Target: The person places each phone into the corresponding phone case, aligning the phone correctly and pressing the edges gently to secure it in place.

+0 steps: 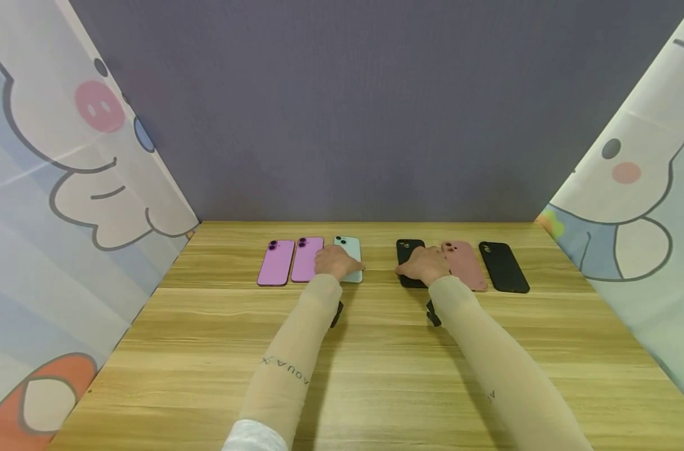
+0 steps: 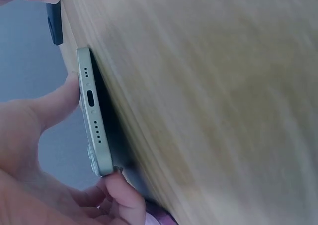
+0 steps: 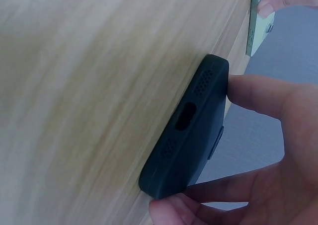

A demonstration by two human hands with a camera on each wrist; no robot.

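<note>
In the head view my left hand (image 1: 335, 262) is over a pale mint phone (image 1: 350, 245), thumb on one long side and fingers on the other. The left wrist view shows the phone's bottom end (image 2: 94, 111) with its charging port, and a dark gap between its underside and the table. My right hand (image 1: 424, 264) grips a black phone case (image 1: 405, 254) across its width. Its port cutout end (image 3: 184, 120) faces the right wrist camera, with the thumb on one side and fingertips at the other. Whether a phone sits inside the case I cannot tell.
Left of my left hand lie two purple-pink phones, an outer one (image 1: 276, 263) and an inner one (image 1: 306, 260). On the right are a pink phone case (image 1: 466, 266) and another black case (image 1: 503, 267). A grey panel (image 1: 364, 125) stands behind the wooden table (image 1: 376, 376).
</note>
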